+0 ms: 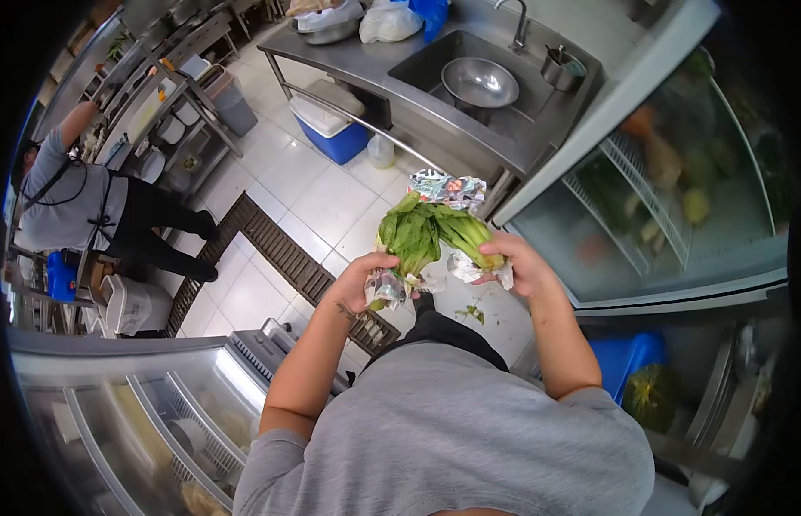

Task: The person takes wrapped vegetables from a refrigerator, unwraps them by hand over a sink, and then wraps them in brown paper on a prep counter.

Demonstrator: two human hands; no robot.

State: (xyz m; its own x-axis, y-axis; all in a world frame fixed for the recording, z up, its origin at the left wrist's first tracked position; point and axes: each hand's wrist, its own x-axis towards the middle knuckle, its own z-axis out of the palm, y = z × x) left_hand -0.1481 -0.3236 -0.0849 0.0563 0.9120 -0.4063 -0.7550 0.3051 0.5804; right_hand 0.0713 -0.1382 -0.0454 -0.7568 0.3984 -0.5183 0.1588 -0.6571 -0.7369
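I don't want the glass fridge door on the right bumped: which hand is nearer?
Right. The right hand, gripping the greens, is left of the glass fridge door; the left hand is farther left, gripping their other side.

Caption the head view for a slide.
Left hand and right hand hold greens and newspaper above a tiled floor.

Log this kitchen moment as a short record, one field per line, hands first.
Left hand: gripping leafy greens
Right hand: gripping the pale stem ends of the greens
Paper: printed sheet beyond the greens; crumpled pieces at both hands
Floor: leaf scraps below the hands; blue cooler under the counter's edge
Sink: metal bowl
Other person: standing at the shelving, left side
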